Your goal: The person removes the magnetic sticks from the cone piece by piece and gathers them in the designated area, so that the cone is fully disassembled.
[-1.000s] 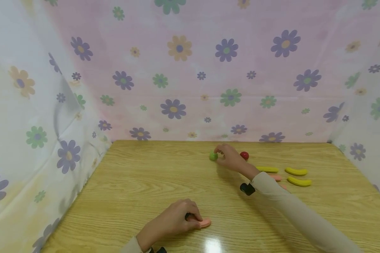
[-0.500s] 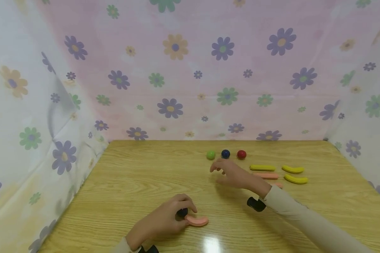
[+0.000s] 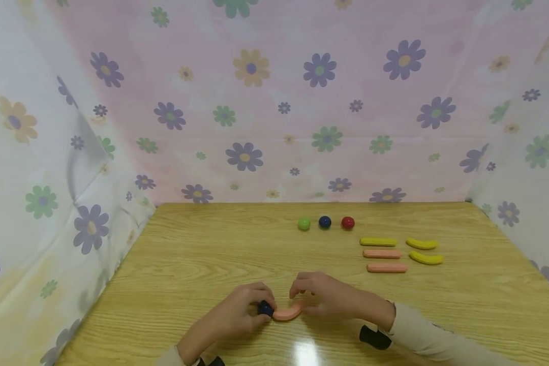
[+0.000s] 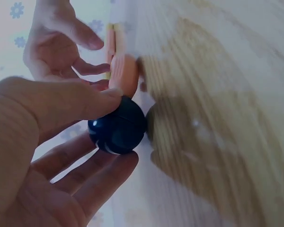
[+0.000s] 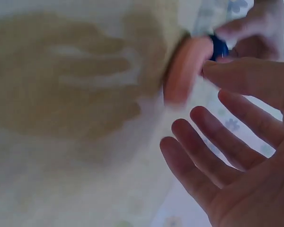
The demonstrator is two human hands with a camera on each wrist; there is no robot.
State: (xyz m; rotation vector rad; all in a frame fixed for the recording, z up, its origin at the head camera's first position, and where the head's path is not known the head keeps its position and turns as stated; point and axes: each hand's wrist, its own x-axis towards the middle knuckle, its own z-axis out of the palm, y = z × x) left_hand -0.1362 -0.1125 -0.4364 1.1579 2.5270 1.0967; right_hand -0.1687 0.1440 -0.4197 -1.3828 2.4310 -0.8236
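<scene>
My left hand (image 3: 242, 312) pinches a dark blue ball (image 4: 117, 125) between thumb and fingers, close over the wooden table. Against the ball lies one end of a curved pink stick (image 3: 287, 313). At the stick's other end is my right hand (image 3: 331, 297). Its fingers (image 5: 208, 163) are spread apart in the right wrist view, while the thumb (image 5: 236, 78) overlaps the stick's edge; whether it touches cannot be made out. Part of the ball is hidden by the left hand in the head view.
Green (image 3: 304, 223), blue (image 3: 325, 222) and red (image 3: 347, 223) balls stand in a row at the back of the table (image 3: 201, 244). Right of centre lie a straight yellow stick (image 3: 378, 242), two straight pink sticks (image 3: 382, 253) and two curved yellow sticks (image 3: 425, 258). Flowered cloth (image 3: 265, 117) surrounds the table.
My right hand has come back from the ball row, where it was at the green ball, to the curved pink stick. The left hand has moved from the stick to grip the blue ball.
</scene>
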